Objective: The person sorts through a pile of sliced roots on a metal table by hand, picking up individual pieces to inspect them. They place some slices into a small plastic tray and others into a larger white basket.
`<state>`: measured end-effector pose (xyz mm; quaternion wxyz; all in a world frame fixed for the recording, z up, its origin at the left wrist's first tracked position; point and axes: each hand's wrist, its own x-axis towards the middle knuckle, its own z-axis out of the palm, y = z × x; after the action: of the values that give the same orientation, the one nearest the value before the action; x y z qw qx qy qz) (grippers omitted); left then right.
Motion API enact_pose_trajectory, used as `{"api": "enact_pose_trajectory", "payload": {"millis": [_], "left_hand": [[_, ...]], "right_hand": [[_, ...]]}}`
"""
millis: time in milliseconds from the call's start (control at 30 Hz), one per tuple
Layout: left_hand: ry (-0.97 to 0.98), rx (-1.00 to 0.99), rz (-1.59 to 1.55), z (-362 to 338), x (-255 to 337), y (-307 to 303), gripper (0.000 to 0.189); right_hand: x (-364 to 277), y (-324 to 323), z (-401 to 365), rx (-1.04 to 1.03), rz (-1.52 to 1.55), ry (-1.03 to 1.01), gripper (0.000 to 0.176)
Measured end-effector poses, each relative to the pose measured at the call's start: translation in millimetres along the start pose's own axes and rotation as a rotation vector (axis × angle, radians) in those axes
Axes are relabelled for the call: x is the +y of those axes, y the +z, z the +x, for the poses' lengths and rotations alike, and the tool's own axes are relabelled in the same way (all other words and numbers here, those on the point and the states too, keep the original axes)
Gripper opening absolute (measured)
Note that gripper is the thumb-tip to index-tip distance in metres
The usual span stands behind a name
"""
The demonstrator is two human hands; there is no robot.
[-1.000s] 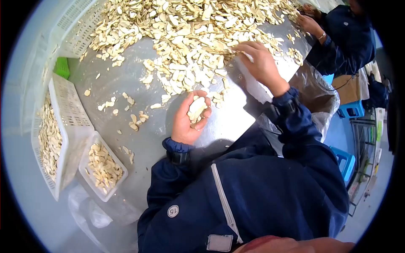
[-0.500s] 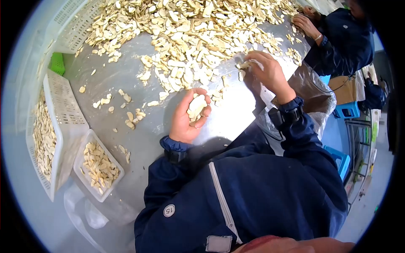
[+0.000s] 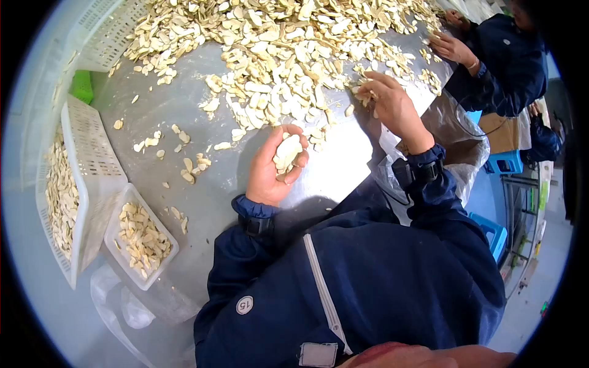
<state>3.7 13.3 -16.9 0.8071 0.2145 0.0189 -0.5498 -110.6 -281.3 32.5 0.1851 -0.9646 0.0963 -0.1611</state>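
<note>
Several slices (image 3: 287, 153) sit cupped in our left hand (image 3: 264, 175), the top one's long axis pointing away from us; the pile (image 3: 282, 52) lies ahead on the desk (image 3: 178, 101), nearer our curled right hand (image 3: 397, 110), whose grip we cannot tell.

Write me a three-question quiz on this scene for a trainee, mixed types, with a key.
1. True or false: the left hand is empty.
2. Which is nearest the small white tray?
A) the right hand
B) the left hand
C) the co-worker's hands
3. Fill the gap: the small white tray stands beside a larger, perforated white ____.

Key:
1. False; it holds pale slices.
2. B
3. basket
</note>
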Motion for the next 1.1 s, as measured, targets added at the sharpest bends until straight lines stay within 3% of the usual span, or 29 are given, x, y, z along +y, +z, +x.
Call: {"api": "enact_pose_trajectory", "payload": {"millis": [167, 367, 433, 633, 733, 833, 1000, 1100], "left_hand": [[-0.001, -0.017, 0.001, 1, 0, -1, 0.032], [0.008, -0.002, 0.030, -1, 1, 2, 0.032], [0.010, 0.003, 0.030, -1, 1, 2, 0.032], [0.009, -0.004, 0.022, 1, 0, 1, 0.032], [-0.002, -0.011, -0.008, 1, 0, 1, 0.032], [0.005, -0.017, 0.005, 0, 1, 1, 0.033], [0.007, -0.025, 0.007, 1, 1, 1, 0.033], [0.007, -0.034, 0.002, 1, 0, 0, 0.033]], "right_hand": [[-26, 11, 22, 0.064, 0.101, 0.044, 0.030], [-39, 52, 48, 0.130, -0.090, -0.145, 0.024], [-32, 45, 44, 0.140, -0.059, -0.095, 0.018], [-13, 10, 4, 0.126, 0.218, 0.349, 0.022], [-15, 2, -8, 0.038, 0.204, 0.391, 0.023], [-17, -6, -10, 0.107, 0.045, 0.431, 0.021], [-17, 3, -13, 0.102, 0.024, 0.089, 0.023], [-28, 12, -18, 0.076, -0.017, 0.034, 0.022]]}}
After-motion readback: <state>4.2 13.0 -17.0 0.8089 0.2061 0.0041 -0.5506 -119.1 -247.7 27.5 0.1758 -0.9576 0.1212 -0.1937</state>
